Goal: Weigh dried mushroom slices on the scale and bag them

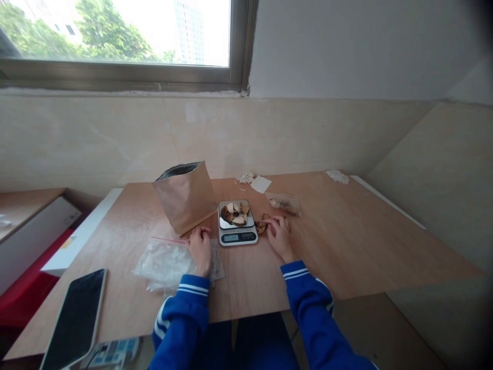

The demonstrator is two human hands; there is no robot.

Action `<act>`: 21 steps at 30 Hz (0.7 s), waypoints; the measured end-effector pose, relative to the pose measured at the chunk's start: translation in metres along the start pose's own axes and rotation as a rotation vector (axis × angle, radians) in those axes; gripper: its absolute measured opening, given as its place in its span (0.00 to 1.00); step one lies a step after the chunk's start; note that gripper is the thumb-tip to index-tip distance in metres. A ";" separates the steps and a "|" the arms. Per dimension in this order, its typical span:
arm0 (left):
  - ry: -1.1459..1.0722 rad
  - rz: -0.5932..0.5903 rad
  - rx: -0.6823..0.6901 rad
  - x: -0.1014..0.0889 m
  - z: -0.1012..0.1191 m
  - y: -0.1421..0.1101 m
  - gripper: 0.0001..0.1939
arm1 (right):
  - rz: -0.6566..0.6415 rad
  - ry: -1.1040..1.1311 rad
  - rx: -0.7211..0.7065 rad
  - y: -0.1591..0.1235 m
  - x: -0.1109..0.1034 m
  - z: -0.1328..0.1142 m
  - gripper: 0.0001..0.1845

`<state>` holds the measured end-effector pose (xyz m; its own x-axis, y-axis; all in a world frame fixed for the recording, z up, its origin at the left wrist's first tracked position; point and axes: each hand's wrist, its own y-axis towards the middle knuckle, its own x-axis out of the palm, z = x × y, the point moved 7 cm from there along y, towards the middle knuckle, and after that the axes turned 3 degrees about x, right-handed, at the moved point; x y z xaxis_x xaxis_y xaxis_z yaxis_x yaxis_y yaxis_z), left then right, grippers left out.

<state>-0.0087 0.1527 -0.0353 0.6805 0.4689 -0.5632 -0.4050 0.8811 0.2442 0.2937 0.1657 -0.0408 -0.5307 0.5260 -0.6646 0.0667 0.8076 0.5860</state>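
Right hand (280, 237) palm-down at dried slices (261, 227) beside the scale (239, 238)

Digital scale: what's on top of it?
A heap of brown and pale pieces lies on the scale's plate, whose bare metal shows around the edges. The surface directly beneath them is covered.

One camera, up on the person's (184, 313) head.
It looks forward and down over the nearby tabletop (365, 246), facing the wall (308, 133) and window (115, 38) beyond.

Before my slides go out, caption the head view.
Left hand over clear bags, right hand at brown slices beside a loaded digital scale.
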 end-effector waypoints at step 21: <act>0.019 -0.032 0.000 0.004 -0.002 0.002 0.12 | -0.135 0.188 -0.088 0.052 0.015 -0.042 0.22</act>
<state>-0.0084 0.1558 -0.0388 0.6816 0.4388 -0.5855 -0.3828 0.8958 0.2257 0.2539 0.2045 -0.0002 -0.6779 0.3498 -0.6466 -0.0848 0.8365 0.5414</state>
